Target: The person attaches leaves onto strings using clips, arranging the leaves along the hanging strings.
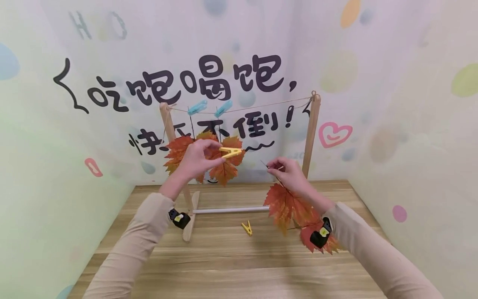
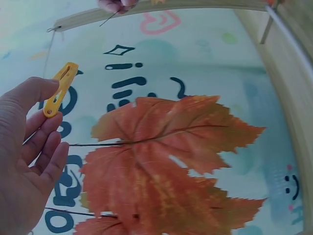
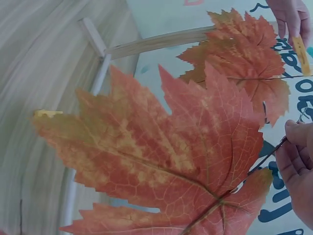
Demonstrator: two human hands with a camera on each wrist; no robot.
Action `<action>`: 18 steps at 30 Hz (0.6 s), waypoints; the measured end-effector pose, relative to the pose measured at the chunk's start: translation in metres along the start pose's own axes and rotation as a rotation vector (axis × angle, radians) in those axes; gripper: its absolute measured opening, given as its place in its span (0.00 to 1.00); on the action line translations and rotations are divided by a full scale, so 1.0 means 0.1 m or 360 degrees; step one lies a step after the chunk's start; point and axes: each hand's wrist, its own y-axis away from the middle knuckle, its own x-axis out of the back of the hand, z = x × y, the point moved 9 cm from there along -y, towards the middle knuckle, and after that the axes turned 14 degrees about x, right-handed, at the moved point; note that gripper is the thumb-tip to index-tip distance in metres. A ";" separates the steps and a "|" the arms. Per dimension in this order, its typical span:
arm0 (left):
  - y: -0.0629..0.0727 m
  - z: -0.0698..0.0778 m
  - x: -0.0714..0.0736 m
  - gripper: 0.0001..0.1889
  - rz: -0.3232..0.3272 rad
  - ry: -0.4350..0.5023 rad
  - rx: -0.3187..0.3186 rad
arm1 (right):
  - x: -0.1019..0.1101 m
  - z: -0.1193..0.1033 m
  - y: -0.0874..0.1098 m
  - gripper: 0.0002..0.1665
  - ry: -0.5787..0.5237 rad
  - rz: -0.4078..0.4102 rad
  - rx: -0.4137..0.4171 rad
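Low in front of the twine [image 1: 261,107], a maple leaf [image 1: 285,201] dangles by its stem [image 3: 266,157]
The right grip [image 1: 288,172] pinches that stem, so the maple leaf hangs free; the left grip [image 1: 201,155] pinches a yellow clothespin [image 1: 231,152]. Blue clothespins [image 1: 224,108] on the twine hold other leaves [image 1: 225,171] up.

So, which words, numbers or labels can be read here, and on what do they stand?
"吃饱喝饱," in black on the printed backdrop.
"快…不倒!" in black below; second character partly hidden.
"H" and apparently "O", pale, backdrop's upper left.
Pale backdrop marks near the right post: too faint.
Yellow labels on the black wrist devices: too small to read.
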 end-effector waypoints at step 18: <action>-0.35 0.37 0.45 0.16 0.0153 0.0095 0.0002 | 0.10 -0.22 -0.56 0.09 -0.0042 0.0200 0.0050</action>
